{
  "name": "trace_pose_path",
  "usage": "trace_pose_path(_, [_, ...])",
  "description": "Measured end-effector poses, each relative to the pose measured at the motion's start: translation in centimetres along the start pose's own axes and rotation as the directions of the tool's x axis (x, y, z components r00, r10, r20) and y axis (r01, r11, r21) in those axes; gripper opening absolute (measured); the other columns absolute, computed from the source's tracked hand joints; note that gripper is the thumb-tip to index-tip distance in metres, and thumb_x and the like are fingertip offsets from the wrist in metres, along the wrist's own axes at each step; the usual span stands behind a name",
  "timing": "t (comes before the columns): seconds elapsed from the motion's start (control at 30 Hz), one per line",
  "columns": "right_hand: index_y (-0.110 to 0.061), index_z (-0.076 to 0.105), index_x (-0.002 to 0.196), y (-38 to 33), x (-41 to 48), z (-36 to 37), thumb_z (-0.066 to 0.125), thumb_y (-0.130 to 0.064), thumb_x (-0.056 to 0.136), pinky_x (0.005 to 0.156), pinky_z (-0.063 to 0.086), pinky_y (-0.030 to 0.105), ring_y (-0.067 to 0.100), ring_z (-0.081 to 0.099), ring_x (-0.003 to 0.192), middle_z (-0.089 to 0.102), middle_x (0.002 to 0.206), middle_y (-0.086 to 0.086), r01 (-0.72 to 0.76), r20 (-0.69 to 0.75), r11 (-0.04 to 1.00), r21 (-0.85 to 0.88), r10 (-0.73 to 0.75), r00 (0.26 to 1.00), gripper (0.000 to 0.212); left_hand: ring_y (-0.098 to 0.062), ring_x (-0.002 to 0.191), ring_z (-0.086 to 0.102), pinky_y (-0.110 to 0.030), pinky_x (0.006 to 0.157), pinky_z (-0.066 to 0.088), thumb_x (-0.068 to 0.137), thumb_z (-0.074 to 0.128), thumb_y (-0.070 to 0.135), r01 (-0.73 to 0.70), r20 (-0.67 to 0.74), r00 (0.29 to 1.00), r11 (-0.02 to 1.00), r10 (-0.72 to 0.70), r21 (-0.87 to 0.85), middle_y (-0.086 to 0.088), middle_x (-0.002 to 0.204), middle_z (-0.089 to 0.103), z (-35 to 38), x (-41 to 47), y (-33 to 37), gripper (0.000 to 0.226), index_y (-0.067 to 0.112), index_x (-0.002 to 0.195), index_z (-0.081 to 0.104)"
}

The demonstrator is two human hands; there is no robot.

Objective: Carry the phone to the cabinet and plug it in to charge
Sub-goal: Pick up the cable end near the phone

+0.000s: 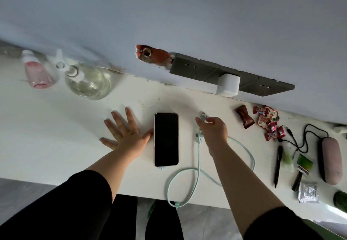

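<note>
A phone (pixel 166 139) with a dark screen lies face up on the white cabinet top (pixel 75 146). My left hand (pixel 124 131) rests flat beside it, fingers spread, the thumb touching the phone's left edge. My right hand (pixel 212 129) pinches a connector of the mint green charging cable (pixel 197 170), which loops over the cabinet's front edge. A white charger block (pixel 228 86) sits plugged into the grey wall socket strip (pixel 195 69).
A pink bottle (pixel 37 70) and a clear round spray bottle (pixel 87 80) stand at the back left. Wrapped candies (pixel 268 125), pens (pixel 277 164), a black cord, a pink case (pixel 331 161) and sachets crowd the right side.
</note>
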State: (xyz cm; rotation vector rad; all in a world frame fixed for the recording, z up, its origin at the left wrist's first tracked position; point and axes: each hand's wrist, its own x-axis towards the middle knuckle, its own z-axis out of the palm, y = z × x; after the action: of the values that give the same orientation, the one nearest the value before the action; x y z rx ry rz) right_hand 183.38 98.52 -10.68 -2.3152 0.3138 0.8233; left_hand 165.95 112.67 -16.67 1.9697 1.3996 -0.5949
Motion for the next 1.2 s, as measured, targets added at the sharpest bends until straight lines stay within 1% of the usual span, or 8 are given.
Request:
trace_pose_path(0.1, [-0.007,0.059,0.078,0.0,1.0,1.3,0.064,-0.029,0.085,0.025,0.028,0.014,-0.002,0.047,0.022,0.053,0.054,-0.001,0.009,-0.088,0.998,-0.057,-0.014,0.996,0.024,-0.032,0.138,-0.037,-0.072,0.103,-0.009,0.069,0.032,0.081,-0.001,-0.006,1.0,1.0,0.001,-0.004,-0.005,0.151,-0.041,-0.1,0.0,0.1,0.102,0.049,0.115,-0.053])
trace_pose_path(0.23, [-0.013,0.049,0.05,0.1,1.2,1.3,0.054,-0.033,0.088,0.04,0.026,0.021,0.003,0.044,0.019,0.04,0.021,-0.003,-0.011,-0.132,0.981,-0.193,-0.015,0.991,0.043,-0.033,0.138,-0.036,-0.072,0.104,-0.008,0.071,0.033,0.08,0.005,-0.001,1.0,1.0,-0.005,0.006,-0.006,0.151,-0.04,-0.2,-0.1,0.1,0.102,0.046,0.118,-0.05])
trace_pose_path(0.33, [-0.016,0.043,0.038,0.2,0.6,1.1,0.057,-0.035,0.086,0.033,0.025,0.019,0.01,0.035,0.017,0.033,0.016,-0.007,-0.052,-0.129,0.995,-0.085,0.04,0.991,0.054,-0.033,0.139,-0.035,-0.072,0.105,-0.007,0.071,0.033,0.08,0.007,0.001,1.0,1.0,-0.007,0.016,-0.007,0.152,-0.039,-0.2,-0.3,0.2,0.102,0.042,0.124,-0.046])
trace_pose_path(0.4, [-0.016,0.045,0.037,0.1,0.1,0.7,0.066,-0.029,0.083,0.028,0.023,0.013,0.007,0.03,0.018,0.035,0.021,-0.008,-0.109,-0.071,0.987,0.117,0.117,0.991,0.052,-0.033,0.14,-0.034,-0.071,0.105,-0.007,0.073,0.034,0.079,0.01,-0.005,1.0,1.0,-0.01,0.018,-0.007,0.152,-0.038,-0.1,-0.3,0.3,0.102,0.041,0.127,-0.044])
trace_pose_path(0.5, [-0.014,0.059,0.057,-0.5,-1.4,-0.3,0.073,-0.024,0.081,0.055,0.044,0.021,0.013,0.05,0.05,0.054,0.056,0.001,-0.197,0.108,0.908,0.369,0.169,0.98,0.029,-0.034,0.141,-0.032,-0.072,0.105,-0.006,0.073,0.033,0.079,0.009,-0.018,1.0,1.0,-0.009,0.024,-0.007,0.153,-0.036,0.1,-0.2,0.2,0.103,0.04,0.132,-0.041])
trace_pose_path(0.63, [-0.01,0.063,0.092,-1.8,-4.7,-2.7,0.065,-0.022,0.091,0.08,0.057,0.037,0.02,0.073,0.077,0.071,0.082,0.002,-0.216,0.276,0.766,0.606,0.052,0.96,0.012,-0.033,0.14,-0.033,-0.073,0.104,-0.006,0.07,0.032,0.081,0.01,-0.022,1.0,1.0,-0.009,0.025,-0.006,0.153,-0.037,0.3,0.1,-0.1,0.102,0.044,0.126,-0.046])
trace_pose_path(0.83, [-0.01,0.07,0.079,-3.9,-8.2,-6.3,0.067,-0.022,0.09,0.062,0.056,0.021,0.014,0.071,0.062,0.072,0.063,0.0,-0.101,0.2,0.688,0.719,-0.066,0.978,0.016,-0.033,0.141,-0.032,-0.072,0.104,-0.008,0.064,0.025,0.086,0.008,-0.033,0.999,1.0,-0.008,0.02,-0.005,0.154,-0.035,0.4,0.2,-0.3,0.1,0.049,0.12,-0.049])
trace_pose_path(1.2, [-0.015,0.072,0.07,-6.1,-7.8,-7.0,0.066,-0.018,0.09,0.05,0.049,0.021,0.011,0.061,0.056,0.071,0.065,0.002,-0.137,0.253,0.653,0.745,-0.085,0.964,0.021,-0.034,0.141,-0.031,-0.072,0.105,-0.006,0.073,0.034,0.079,0.011,-0.025,1.0,0.999,-0.01,0.043,-0.007,0.154,-0.034,0.2,-0.1,0.1,0.103,0.038,0.138,-0.035])
